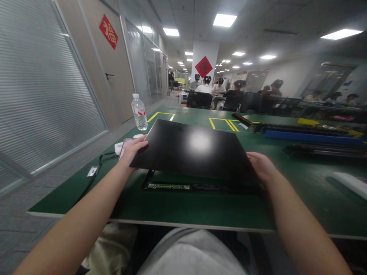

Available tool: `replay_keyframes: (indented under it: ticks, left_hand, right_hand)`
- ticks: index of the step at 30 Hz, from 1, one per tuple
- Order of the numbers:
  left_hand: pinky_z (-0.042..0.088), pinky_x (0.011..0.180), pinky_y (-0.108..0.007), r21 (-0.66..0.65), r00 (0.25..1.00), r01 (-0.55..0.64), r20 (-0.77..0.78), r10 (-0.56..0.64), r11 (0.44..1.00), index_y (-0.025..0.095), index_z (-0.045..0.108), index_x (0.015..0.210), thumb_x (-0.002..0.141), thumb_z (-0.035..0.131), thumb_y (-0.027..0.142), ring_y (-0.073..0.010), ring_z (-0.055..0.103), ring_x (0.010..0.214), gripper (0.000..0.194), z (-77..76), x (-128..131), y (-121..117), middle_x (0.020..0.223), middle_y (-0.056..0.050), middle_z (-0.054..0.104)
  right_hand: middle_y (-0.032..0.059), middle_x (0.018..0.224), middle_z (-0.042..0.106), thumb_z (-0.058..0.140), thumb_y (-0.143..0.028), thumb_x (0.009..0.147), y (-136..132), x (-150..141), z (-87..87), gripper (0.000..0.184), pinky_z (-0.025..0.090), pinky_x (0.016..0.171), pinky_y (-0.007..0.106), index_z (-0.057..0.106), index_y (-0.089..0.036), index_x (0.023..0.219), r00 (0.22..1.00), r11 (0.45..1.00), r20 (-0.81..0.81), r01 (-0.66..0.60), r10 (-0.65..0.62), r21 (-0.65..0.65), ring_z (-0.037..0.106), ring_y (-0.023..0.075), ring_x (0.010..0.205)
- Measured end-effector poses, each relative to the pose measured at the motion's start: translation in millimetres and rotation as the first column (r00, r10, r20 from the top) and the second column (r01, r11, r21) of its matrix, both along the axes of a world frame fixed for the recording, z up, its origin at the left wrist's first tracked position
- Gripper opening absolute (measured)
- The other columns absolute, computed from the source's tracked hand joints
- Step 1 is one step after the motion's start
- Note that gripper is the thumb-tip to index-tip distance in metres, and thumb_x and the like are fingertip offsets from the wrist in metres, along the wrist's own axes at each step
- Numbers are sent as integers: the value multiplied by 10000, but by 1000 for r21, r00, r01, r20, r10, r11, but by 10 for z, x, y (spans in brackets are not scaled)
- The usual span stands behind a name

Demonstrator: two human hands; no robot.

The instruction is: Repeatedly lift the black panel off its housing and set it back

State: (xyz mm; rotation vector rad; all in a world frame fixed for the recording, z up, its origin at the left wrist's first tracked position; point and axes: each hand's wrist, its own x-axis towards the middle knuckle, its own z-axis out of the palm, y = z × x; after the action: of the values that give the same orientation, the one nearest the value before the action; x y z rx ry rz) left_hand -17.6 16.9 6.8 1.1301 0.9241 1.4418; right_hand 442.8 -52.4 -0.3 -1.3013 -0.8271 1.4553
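Note:
A flat black display panel (183, 152) with a bright light reflection is held tilted above the table. My left hand (133, 151) grips its left edge, thumb on the top face. At the right edge, my right hand (262, 166) is wrapped round the side, with its fingers partly hidden. Beneath the panel, on the green table, lies a dark frame (149, 179) with a green circuit board strip (169, 186) along its near side. Most of that frame is covered by the panel.
A water bottle (139, 112) stands at the back left. Near my left hand lie a phone (125, 147), a white plug (118, 148) and a black cable (91, 179). Dark strips and a blue bar (309, 136) sit at right, with a white bar (351, 184) nearer. People sit behind.

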Motion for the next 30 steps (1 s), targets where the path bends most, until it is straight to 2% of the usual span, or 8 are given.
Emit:
replay_keyframes:
  ticks: [5, 10, 17, 24, 30]
  left_hand:
    - [573, 761, -358, 4, 996, -81, 28, 81, 997, 130, 764, 1038, 523, 798, 267, -310, 721, 893, 534, 51, 47, -52, 866, -67, 782]
    - [578, 735, -339, -3, 995, -98, 14, 98, 995, 133, 763, 1004, 540, 790, 260, -300, 724, 880, 482, 29, 60, -54, 846, -66, 780]
    - [582, 657, -317, -96, 996, -87, -25, 85, 992, 153, 717, 1022, 570, 790, 197, -257, 734, 760, 460, -16, 85, -74, 788, -47, 772]
    - [590, 740, -303, -75, 1000, -24, -5, 24, 997, 165, 681, 1029, 590, 794, 169, -253, 738, 889, 454, -42, 169, -114, 911, -53, 783]
    - [589, 726, -288, -89, 1000, -6, 2, 6, 996, 166, 658, 1001, 575, 813, 145, -241, 743, 875, 454, -92, 183, -94, 893, -43, 788]
  right_hand:
    - [94, 799, 743, 491, -206, 836, 57, 59, -27, 186, 551, 613, 278, 675, -186, 852, 996, 994, -31, 85, -83, 73, 684, 186, 666]
    - [104, 851, 737, 488, -248, 864, 81, 119, -36, 239, 541, 565, 302, 627, -177, 1045, 985, 984, -26, 173, -172, 47, 679, 200, 670]
    - [125, 866, 732, 511, -301, 843, 77, 140, -49, 275, 519, 560, 321, 571, -189, 1087, 960, 962, 63, 271, -273, 47, 685, 232, 695]
    - [95, 805, 738, 515, -291, 820, 67, 160, -51, 259, 492, 571, 300, 597, -226, 1058, 927, 937, 143, 340, -348, 74, 681, 220, 693]
    - [78, 745, 744, 563, -316, 790, 87, 195, -94, 237, 399, 476, 243, 652, -206, 980, 882, 921, 265, 378, -389, 93, 592, 162, 569]
